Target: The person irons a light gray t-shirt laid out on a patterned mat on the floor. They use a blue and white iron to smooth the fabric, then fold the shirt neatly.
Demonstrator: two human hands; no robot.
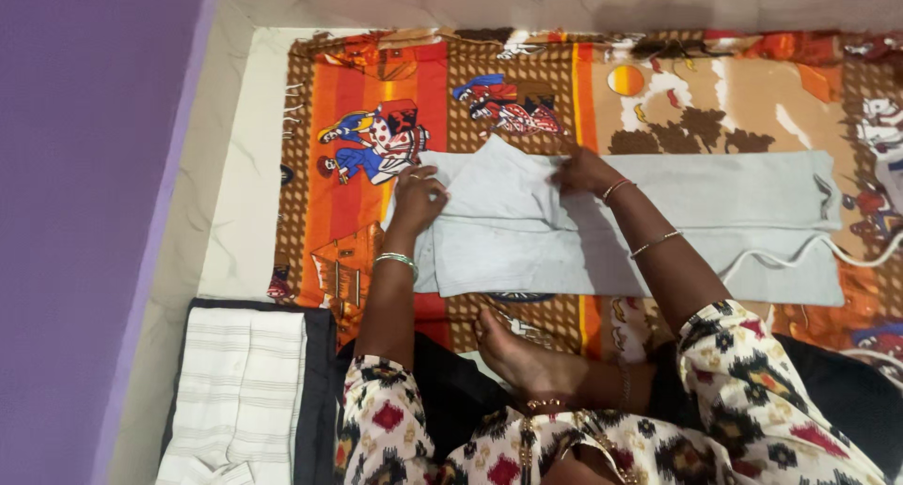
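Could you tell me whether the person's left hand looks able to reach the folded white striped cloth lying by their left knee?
Probably yes: the left hand rests on the grey trousers, and the white striped cloth lies close beside that arm with nothing between.

A purple wall (85,165) meets a pale marble floor (245,212) under a patterned orange sheet (357,80).
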